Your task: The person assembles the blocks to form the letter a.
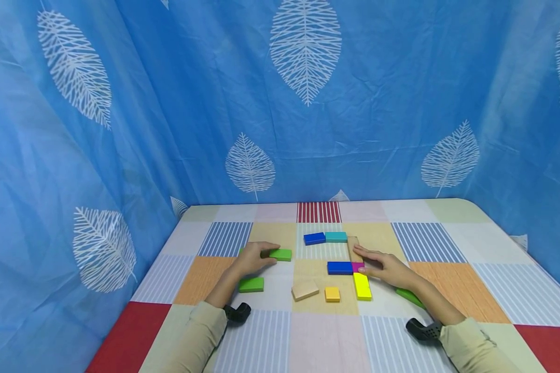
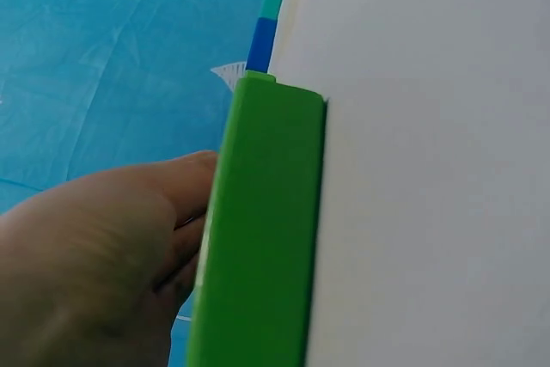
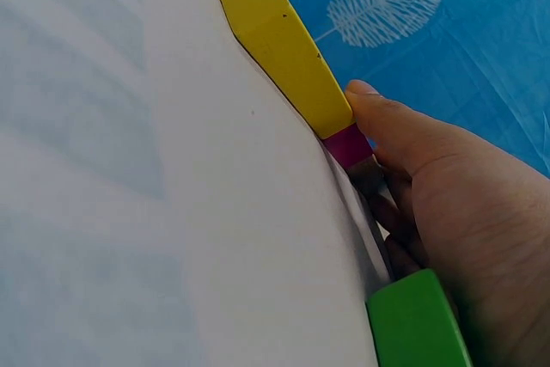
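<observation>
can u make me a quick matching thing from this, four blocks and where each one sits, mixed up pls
Blocks
1. yellow block
2. teal block
3. magenta block
4. orange block

Places
A. lying apart from every other block
B. just on the near side of the magenta block
C. at the right end of the far blue block
D. by the thumb of the right hand, at the right end of the near blue block

Pairs: 1-B, 2-C, 3-D, 4-A
</observation>
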Action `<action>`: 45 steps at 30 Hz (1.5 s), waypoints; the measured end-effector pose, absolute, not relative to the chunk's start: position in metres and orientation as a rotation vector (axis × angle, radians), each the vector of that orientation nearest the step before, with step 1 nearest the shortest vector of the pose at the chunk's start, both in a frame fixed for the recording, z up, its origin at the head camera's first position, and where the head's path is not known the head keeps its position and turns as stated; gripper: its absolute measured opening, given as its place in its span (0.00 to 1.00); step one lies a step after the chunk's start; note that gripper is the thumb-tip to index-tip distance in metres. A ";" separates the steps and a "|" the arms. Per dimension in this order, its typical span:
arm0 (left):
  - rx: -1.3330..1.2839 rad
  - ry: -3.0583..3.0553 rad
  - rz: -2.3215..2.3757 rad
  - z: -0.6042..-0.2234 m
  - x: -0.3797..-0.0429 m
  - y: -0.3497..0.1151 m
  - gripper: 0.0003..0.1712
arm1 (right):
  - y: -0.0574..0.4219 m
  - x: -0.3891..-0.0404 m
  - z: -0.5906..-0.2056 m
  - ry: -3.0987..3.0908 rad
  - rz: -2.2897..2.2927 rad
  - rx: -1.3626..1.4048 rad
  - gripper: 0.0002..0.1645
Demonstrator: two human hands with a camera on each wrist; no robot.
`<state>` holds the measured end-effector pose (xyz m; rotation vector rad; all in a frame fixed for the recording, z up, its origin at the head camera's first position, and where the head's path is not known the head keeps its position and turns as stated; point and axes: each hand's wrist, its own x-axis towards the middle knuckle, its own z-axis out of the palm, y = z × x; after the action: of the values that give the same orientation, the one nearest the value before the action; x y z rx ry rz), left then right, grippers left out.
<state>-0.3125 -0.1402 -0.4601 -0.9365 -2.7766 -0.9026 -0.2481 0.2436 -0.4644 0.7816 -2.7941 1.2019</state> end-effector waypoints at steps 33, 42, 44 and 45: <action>-0.920 -2.658 -1.008 -0.456 -0.265 -0.062 0.19 | 0.243 -0.244 -0.456 -2.808 1.199 0.799 0.34; -0.894 -2.676 -0.972 -0.467 -0.266 -0.059 0.19 | 0.255 -0.261 -0.483 -2.817 1.161 0.778 0.37; -0.890 -2.690 -0.970 -0.467 -0.266 -0.058 0.20 | 0.256 -0.262 -0.484 -2.811 1.160 0.784 0.37; -0.889 -2.698 -0.966 -0.466 -0.267 -0.058 0.20 | 0.257 -0.262 -0.483 -2.808 1.162 0.785 0.37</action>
<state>-0.2668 -0.0575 -0.4664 -0.8886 -2.6975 -0.9662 -0.2624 0.2566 -0.4835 0.7854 -2.8079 1.1616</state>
